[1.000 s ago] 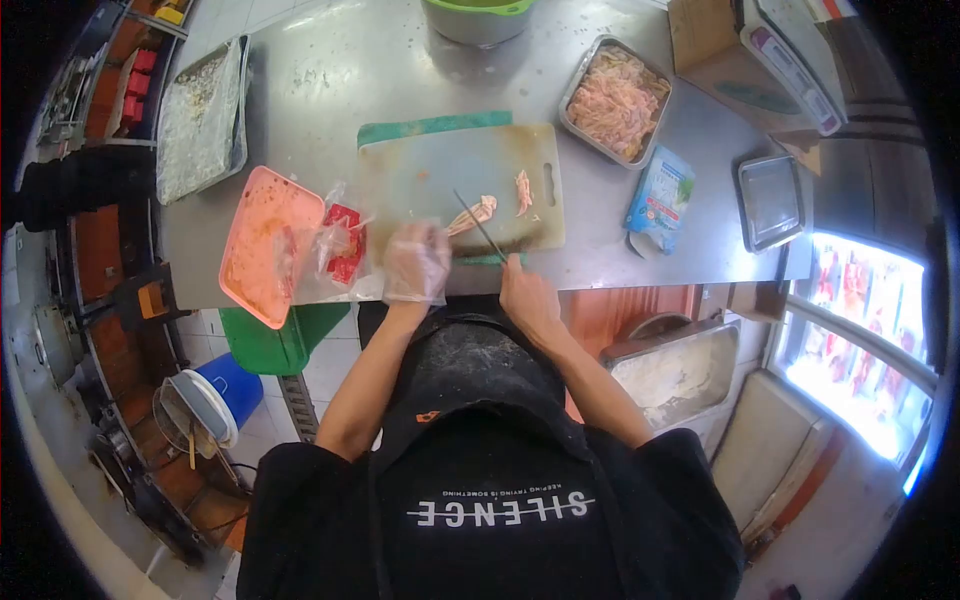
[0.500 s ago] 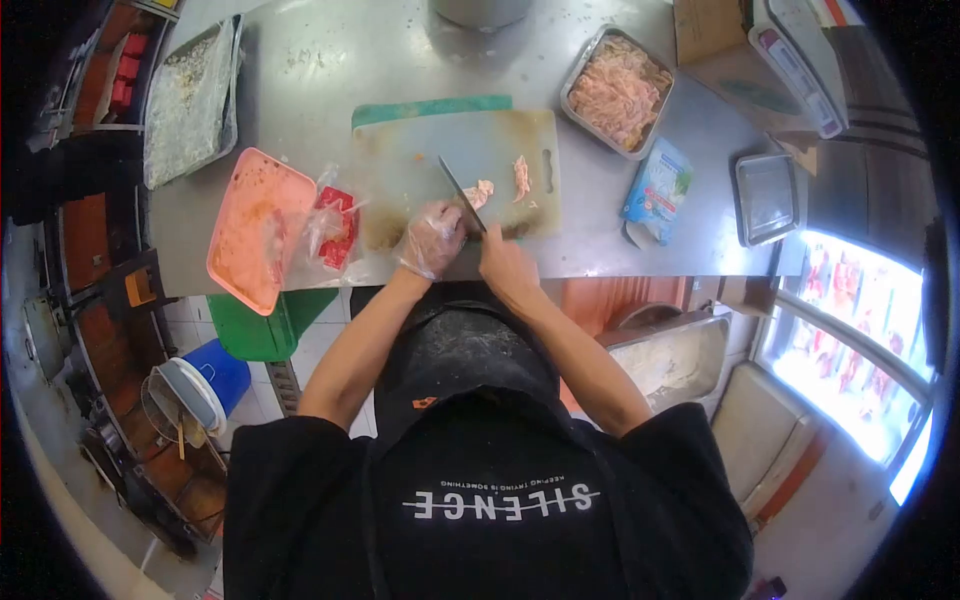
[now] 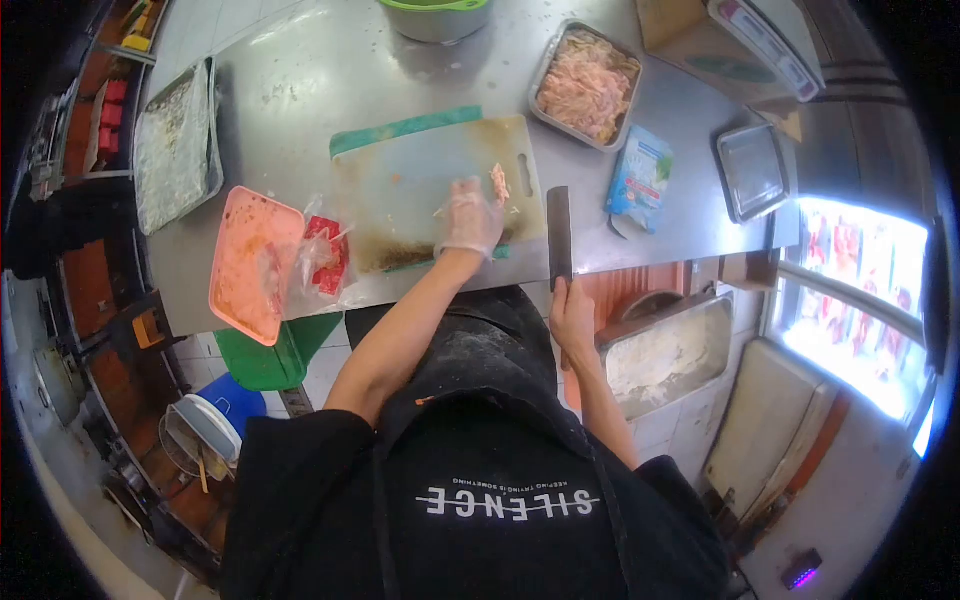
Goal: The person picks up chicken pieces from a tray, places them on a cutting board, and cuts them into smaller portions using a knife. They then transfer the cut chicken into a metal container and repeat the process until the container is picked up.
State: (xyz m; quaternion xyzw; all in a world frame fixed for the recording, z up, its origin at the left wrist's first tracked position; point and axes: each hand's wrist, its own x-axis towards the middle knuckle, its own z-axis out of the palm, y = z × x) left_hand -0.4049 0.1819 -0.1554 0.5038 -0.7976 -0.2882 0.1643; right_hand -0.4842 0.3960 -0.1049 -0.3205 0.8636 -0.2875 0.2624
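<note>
My left hand (image 3: 470,218), in a clear plastic glove, rests on the pale cutting board (image 3: 400,190) with its fingers over strips of raw pink meat (image 3: 498,183) near the board's right end. My right hand (image 3: 572,315) holds a cleaver (image 3: 559,236) by the handle, its blade lying flat off the board's right edge, over the steel counter. A metal tray of cut meat strips (image 3: 586,86) stands behind the board to the right.
A pink tray (image 3: 252,262) and a plastic bag with red packets (image 3: 327,255) lie left of the board. A foil-lined tray (image 3: 172,146) sits far left, a green-rimmed bowl (image 3: 437,14) at the back, a blue packet (image 3: 640,170) and a small metal tray (image 3: 751,172) at right.
The cleaver has come off the board and swung right, down to the counter edge. My gloved left hand has slid right along the board onto the cut meat.
</note>
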